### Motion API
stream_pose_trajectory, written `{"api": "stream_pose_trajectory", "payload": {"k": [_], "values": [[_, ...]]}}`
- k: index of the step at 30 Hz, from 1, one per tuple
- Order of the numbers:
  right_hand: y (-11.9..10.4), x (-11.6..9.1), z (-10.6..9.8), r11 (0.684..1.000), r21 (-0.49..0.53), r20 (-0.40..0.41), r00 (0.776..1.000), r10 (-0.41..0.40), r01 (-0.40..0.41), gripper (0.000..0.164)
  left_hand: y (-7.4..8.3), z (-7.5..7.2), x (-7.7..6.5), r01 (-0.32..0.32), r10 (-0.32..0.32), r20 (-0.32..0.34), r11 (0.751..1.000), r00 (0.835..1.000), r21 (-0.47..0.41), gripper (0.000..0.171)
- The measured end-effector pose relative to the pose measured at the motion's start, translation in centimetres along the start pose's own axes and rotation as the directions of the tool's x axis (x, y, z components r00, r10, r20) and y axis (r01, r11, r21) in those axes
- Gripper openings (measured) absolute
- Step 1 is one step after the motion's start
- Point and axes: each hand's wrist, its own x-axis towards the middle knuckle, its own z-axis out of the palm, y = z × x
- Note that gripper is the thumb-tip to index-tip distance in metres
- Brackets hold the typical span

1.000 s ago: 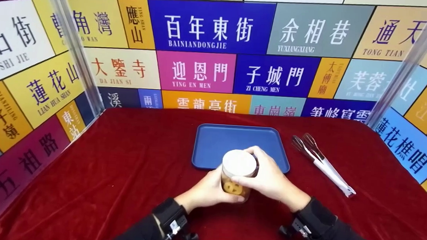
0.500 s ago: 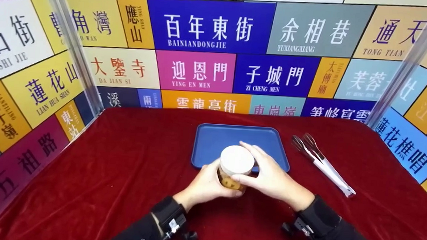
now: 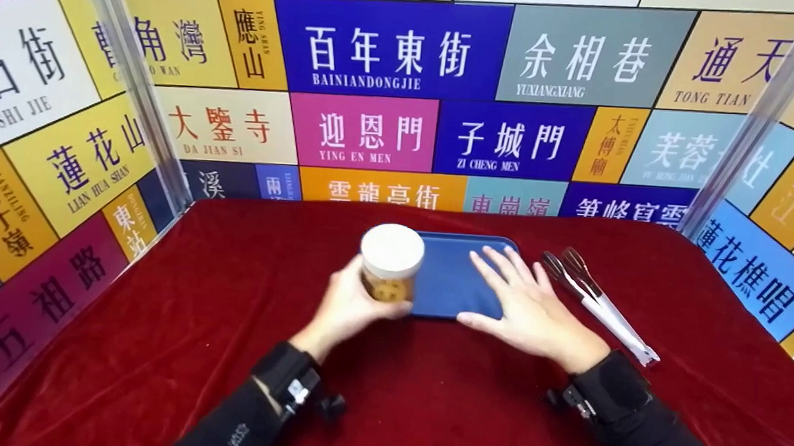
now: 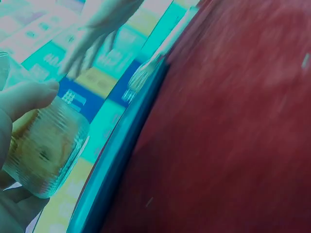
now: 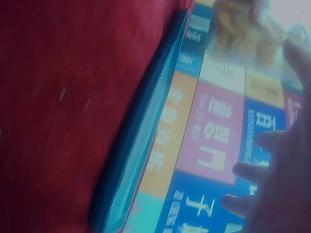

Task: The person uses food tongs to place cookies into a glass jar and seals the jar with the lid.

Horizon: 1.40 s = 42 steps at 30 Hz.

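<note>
My left hand (image 3: 345, 304) grips a clear ridged jar (image 3: 391, 267) with a white lid (image 3: 393, 248), holding it over the left part of the blue tray (image 3: 445, 281). Ring-shaped yellow cookies (image 4: 44, 150) show through its wall in the left wrist view. Thumb and fingers wrap the jar's lower half, the fingers partly hidden behind it. Apart from the jar, my right hand (image 3: 536, 314) spreads its straight fingers above the tray's right side and holds nothing. In the right wrist view its fingertips (image 5: 235, 205) show against the wall.
To the right of the tray, metal tongs (image 3: 598, 308) with brown tips lie on the red cloth (image 3: 441, 405). Behind and at both sides stand walls of coloured signs (image 3: 387, 46), with clear upright posts (image 3: 145, 83) at the corners.
The right hand has let go of the jar and moved right, its fingers spreading. The left hand has carried the jar left and away from me, over the tray.
</note>
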Motion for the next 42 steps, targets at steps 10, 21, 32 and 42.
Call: {"api": "stream_pose_trajectory", "payload": {"k": [10, 21, 32, 42], "values": [[1.1, 0.1, 0.2, 0.999, 0.004, 0.066, 0.997, 0.040, -0.040, 0.101, -3.2, -5.4, 1.3, 0.149, -0.125, -0.243, 0.985, 0.962, 0.085, 0.089], [1.4, -0.3, 0.5, 0.999, 0.002, 0.104, 0.993, 0.054, -0.054, 0.101, -6.1, -8.9, 1.3, 0.302, -0.247, -0.321, 0.944, 0.914, 0.133, 0.095], [1.8, -0.4, 0.3, 0.998, 0.009, 0.119, 0.991, 0.056, -0.058, 0.101, -6.9, -8.5, 1.1, 0.341, -0.303, -0.296, 0.937, 0.906, 0.083, 0.106], [2.0, -0.5, 0.5, 0.999, -0.013, 0.119, 0.992, 0.046, -0.045, 0.103, -5.0, -9.4, 1.9, 0.255, -0.219, -0.354, 0.965, 0.909, 0.059, 0.123]]}}
